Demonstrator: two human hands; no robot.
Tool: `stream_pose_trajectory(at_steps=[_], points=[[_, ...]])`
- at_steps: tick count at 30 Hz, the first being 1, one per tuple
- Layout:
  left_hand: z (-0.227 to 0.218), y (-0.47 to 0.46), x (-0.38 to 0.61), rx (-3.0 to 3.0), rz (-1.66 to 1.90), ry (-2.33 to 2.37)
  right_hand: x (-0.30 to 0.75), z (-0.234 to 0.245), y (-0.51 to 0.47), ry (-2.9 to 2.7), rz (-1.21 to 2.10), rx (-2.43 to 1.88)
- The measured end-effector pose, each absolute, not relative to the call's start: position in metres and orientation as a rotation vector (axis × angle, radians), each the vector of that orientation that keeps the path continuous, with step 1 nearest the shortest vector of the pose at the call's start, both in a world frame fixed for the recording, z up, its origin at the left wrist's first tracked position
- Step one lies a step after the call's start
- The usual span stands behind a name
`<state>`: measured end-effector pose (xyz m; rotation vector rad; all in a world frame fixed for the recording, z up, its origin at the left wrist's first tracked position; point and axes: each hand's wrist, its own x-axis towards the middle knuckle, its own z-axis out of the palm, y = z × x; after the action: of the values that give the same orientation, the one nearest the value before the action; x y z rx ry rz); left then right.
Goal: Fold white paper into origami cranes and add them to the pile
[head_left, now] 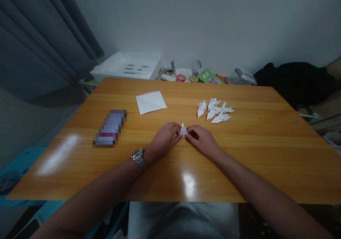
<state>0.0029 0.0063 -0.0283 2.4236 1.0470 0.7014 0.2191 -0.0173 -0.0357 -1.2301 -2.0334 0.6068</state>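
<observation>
Between my two hands is a small piece of folded white paper [183,130], roughly triangular with its point facing away from me. My left hand [167,136], with a metal watch [139,157] on the wrist, pinches its left side. My right hand [202,138] pinches its right side between thumb and fingers. Beyond my right hand lies a cluster of several folded white paper figures [214,111] with pointed ends. A sheet of white paper [151,102] with a perforated edge lies flat beyond my left hand.
A phone-shaped, pixelated object [110,129] lies at the left of the wooden table [266,136]. Past the far edge are a white plastic tray [128,64], a green booklet [210,76] and small packages. A dark cloth-like heap [295,79] is at the right; a grey curtain [45,36] hangs left.
</observation>
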Motion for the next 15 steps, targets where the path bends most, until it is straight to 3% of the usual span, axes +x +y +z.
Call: stream_pose_trajectory(at_steps=[4, 15], points=[[-0.0264, 0.0053, 0.0041, 2.335, 0.73, 1.153, 0.2182, -0.0412, -0.0153, -1.932, 0.653, -1.264], [-0.0326, 0.0091, 0.0006, 2.382, 0.773, 1.097, 0.2179, -0.0361, -0.0169, -2.203, 0.353, -1.027]])
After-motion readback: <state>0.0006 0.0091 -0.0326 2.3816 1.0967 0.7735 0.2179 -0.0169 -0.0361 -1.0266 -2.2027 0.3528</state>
